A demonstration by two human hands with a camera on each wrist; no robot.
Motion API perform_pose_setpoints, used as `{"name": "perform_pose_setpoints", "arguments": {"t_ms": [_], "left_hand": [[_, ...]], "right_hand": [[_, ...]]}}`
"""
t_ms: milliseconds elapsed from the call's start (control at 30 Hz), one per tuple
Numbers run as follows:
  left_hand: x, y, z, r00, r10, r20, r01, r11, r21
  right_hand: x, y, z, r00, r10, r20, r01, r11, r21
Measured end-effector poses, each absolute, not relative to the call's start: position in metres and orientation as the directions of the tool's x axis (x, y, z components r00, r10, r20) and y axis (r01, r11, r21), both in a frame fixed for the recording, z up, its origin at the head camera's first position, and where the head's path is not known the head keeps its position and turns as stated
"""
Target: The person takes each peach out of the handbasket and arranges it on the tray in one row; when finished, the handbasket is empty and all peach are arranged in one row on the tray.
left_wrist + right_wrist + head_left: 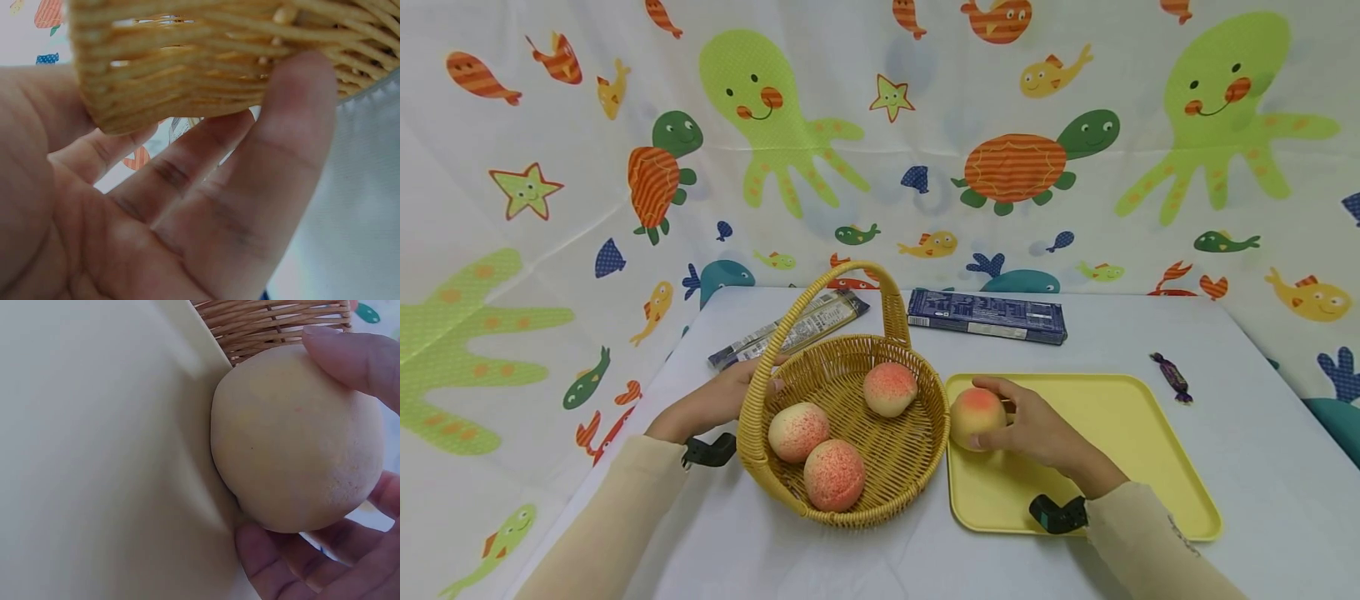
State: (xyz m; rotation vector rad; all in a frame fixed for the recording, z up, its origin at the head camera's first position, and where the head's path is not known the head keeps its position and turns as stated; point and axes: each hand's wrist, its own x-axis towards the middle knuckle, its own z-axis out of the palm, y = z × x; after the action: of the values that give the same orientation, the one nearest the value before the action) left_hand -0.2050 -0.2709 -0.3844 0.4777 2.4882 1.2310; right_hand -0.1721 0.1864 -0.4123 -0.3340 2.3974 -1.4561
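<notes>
My right hand [1037, 425] grips a peach [977, 419] at the left edge of the yellow tray [1120, 467], right beside the basket. In the right wrist view the thumb is on one side of this peach [294, 444] and the fingers curl round the other; its pale side faces the camera. A wicker basket [902, 492] with a tall handle stands left of the tray, with three peaches inside. At its left side my left hand [722, 404] holds the basket near the handle's base. In the left wrist view fingers [300, 119] lie against and under the woven wall [175, 69].
Behind the basket lie a long flat packet [820, 325] and a dark blue box [988, 317]. A purple wrapped candy [1172, 377] rests right of the tray on the white table [1247, 467]. A printed curtain [880, 167] hangs at the back and left.
</notes>
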Motion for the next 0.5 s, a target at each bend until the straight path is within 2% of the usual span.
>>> {"name": "perform_pose_setpoints", "arguments": {"t_ms": [500], "left_hand": [[-0.2050,-0.2699,-0.3841,-0.896,0.418,-0.151,0.139,0.587,0.798]], "right_hand": [[-0.1732,0.1904,-0.4152,-0.901,-0.412,-0.138,-0.055,0.422,-0.905]]}}
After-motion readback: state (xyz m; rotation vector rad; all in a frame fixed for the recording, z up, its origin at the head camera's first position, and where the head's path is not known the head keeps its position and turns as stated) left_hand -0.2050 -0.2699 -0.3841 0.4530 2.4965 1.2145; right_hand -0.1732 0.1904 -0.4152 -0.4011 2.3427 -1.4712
